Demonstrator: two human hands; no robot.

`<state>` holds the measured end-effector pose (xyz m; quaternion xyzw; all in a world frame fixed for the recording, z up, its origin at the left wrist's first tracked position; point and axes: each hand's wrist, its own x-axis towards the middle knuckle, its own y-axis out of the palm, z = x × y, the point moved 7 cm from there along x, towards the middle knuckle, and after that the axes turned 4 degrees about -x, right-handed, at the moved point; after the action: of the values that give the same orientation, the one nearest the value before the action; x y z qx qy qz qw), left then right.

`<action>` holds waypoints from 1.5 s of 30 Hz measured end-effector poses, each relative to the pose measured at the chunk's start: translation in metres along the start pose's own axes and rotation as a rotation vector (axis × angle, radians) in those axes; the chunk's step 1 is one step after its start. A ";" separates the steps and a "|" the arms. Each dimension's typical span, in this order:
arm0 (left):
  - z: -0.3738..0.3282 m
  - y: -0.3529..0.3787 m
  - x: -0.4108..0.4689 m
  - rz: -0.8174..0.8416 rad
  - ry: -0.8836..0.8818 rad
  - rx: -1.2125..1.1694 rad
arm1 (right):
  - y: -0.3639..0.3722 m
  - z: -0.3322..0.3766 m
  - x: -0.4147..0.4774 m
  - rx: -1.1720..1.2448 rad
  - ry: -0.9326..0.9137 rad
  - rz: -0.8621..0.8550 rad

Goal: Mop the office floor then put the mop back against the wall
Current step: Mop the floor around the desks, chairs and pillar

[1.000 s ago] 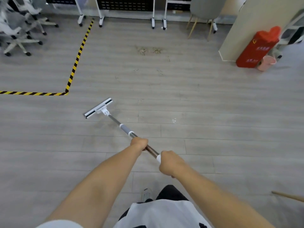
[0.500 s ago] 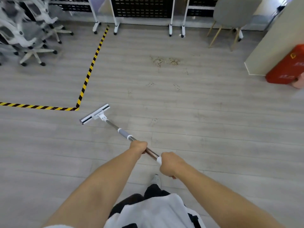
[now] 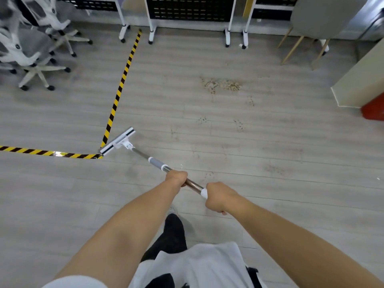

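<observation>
I hold a flat mop with a metal pole. Its white head lies on the grey plank floor, touching the corner of the yellow-black tape. My left hand grips the pole just below the grey sleeve. My right hand grips the white end of the handle, nearer my body. A patch of brown dirt and smaller smudges lie ahead to the right of the mop head.
White office chairs crowd the far left. Wheeled rack legs line the back wall, with a grey chair on wooden legs at right. A cream wall corner and a red object stand at the right edge.
I have stepped forward and the view has swung left. The mop head has slid ahead to the tape corner. Both hands keep the same grip.
</observation>
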<state>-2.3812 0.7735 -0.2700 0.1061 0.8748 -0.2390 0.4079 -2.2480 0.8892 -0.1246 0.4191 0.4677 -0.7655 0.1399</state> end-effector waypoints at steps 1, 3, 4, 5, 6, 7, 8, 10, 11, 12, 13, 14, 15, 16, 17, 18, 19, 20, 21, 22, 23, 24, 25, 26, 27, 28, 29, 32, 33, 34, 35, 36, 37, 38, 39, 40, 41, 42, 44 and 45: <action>-0.015 -0.007 0.018 0.003 0.000 0.009 | -0.014 0.012 0.013 0.006 0.007 0.003; -0.046 -0.023 0.047 0.020 -0.017 0.025 | -0.043 0.036 0.039 0.009 0.016 0.009; -0.063 -0.030 0.061 0.029 -0.018 0.031 | -0.058 0.048 0.053 0.009 0.014 0.006; -0.081 -0.038 0.075 0.034 -0.013 0.036 | -0.074 0.059 0.066 0.010 0.013 -0.002; -0.098 -0.044 0.090 0.034 -0.009 0.044 | -0.090 0.070 0.079 0.012 0.011 -0.011; -0.116 -0.051 0.105 0.035 -0.001 0.060 | -0.106 0.080 0.092 0.010 0.010 -0.016; -0.133 -0.055 0.119 0.042 0.001 0.077 | -0.121 0.089 0.103 0.007 0.009 -0.017; -0.164 -0.062 0.144 0.057 0.000 0.080 | -0.150 0.103 0.127 0.020 0.016 -0.015; -0.182 -0.064 0.156 0.063 0.003 0.078 | -0.165 0.109 0.140 0.028 0.019 -0.015; -0.201 -0.067 0.166 0.067 0.006 0.075 | -0.180 0.114 0.154 0.034 0.020 -0.014; -0.219 -0.069 0.178 0.067 0.004 0.075 | -0.195 0.118 0.168 0.038 0.023 -0.016; -0.236 -0.069 0.192 0.068 -0.003 0.080 | -0.211 0.122 0.184 0.040 0.027 -0.018; -0.253 -0.069 0.206 0.072 -0.007 0.084 | -0.227 0.124 0.199 0.039 0.030 -0.019; -0.269 -0.069 0.220 0.073 -0.008 0.079 | -0.242 0.127 0.216 0.037 0.028 -0.020; -0.286 -0.069 0.236 0.071 -0.006 0.062 | -0.256 0.130 0.234 0.036 0.024 -0.018; -0.304 -0.069 0.250 0.070 -0.007 0.046 | -0.272 0.133 0.251 0.034 0.016 -0.014; -0.322 -0.070 0.265 0.065 -0.007 0.037 | -0.289 0.137 0.267 0.027 0.008 -0.007; -0.340 -0.071 0.278 0.052 -0.012 0.034 | -0.307 0.141 0.282 0.011 -0.002 0.003; -0.359 -0.074 0.291 0.039 -0.015 0.037 | -0.325 0.146 0.296 -0.011 -0.009 0.010; -0.378 -0.076 0.303 0.028 -0.019 0.041 | -0.342 0.150 0.311 -0.022 -0.008 0.016; -0.396 -0.078 0.316 0.021 -0.021 0.043 | -0.359 0.155 0.325 -0.015 -0.005 0.019; -0.414 -0.081 0.330 0.016 -0.020 0.035 | -0.376 0.159 0.341 0.002 0.000 0.018; -0.432 -0.084 0.343 0.010 -0.015 0.024 | -0.393 0.163 0.357 0.018 0.001 0.017; -0.450 -0.087 0.355 0.005 -0.011 0.023 | -0.409 0.167 0.371 0.029 0.001 0.018; -0.467 -0.090 0.368 0.000 -0.004 0.030 | -0.424 0.171 0.384 0.039 0.003 0.024; -0.482 -0.092 0.378 -0.001 -0.005 0.036 | -0.438 0.176 0.395 0.052 0.005 0.031; -0.496 -0.095 0.389 -0.001 -0.007 0.034 | -0.452 0.181 0.406 0.057 0.004 0.031; -0.543 -0.105 0.424 0.005 0.003 0.001 | -0.496 0.197 0.444 0.068 0.011 0.015; -0.558 -0.108 0.438 0.009 0.006 0.003 | -0.512 0.203 0.456 0.075 0.017 0.012; -0.570 -0.111 0.450 0.015 0.001 0.015 | -0.525 0.209 0.468 0.080 0.023 0.016; -0.581 -0.113 0.464 0.017 0.001 0.022 | -0.536 0.214 0.480 0.082 0.031 0.021; -0.592 -0.116 0.478 0.023 -0.004 0.019 | -0.547 0.220 0.492 0.091 0.039 0.026; -0.603 -0.118 0.492 0.031 -0.010 0.010 | -0.557 0.226 0.505 0.103 0.047 0.031; -0.615 -0.121 0.507 0.040 -0.014 -0.004 | -0.567 0.233 0.518 0.111 0.056 0.033; -0.626 -0.124 0.522 0.049 -0.015 -0.015 | -0.577 0.240 0.531 0.113 0.067 0.033; -0.637 -0.129 0.536 0.056 -0.013 -0.017 | -0.587 0.248 0.544 0.110 0.082 0.026; -0.649 -0.133 0.550 0.066 -0.014 -0.008 | -0.597 0.257 0.556 0.110 0.097 0.017; -0.662 -0.139 0.564 0.082 -0.017 0.008 | -0.609 0.267 0.567 0.114 0.113 0.009; -0.690 -0.150 0.592 0.117 -0.019 0.013 | -0.631 0.289 0.589 0.114 0.131 -0.007; -0.705 -0.155 0.605 0.134 -0.018 0.017 | -0.643 0.299 0.600 0.116 0.139 -0.017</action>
<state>-3.2978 0.9902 -0.2916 0.1658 0.8600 -0.2196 0.4297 -3.1559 1.0836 -0.1405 0.4747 0.4346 -0.7616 0.0760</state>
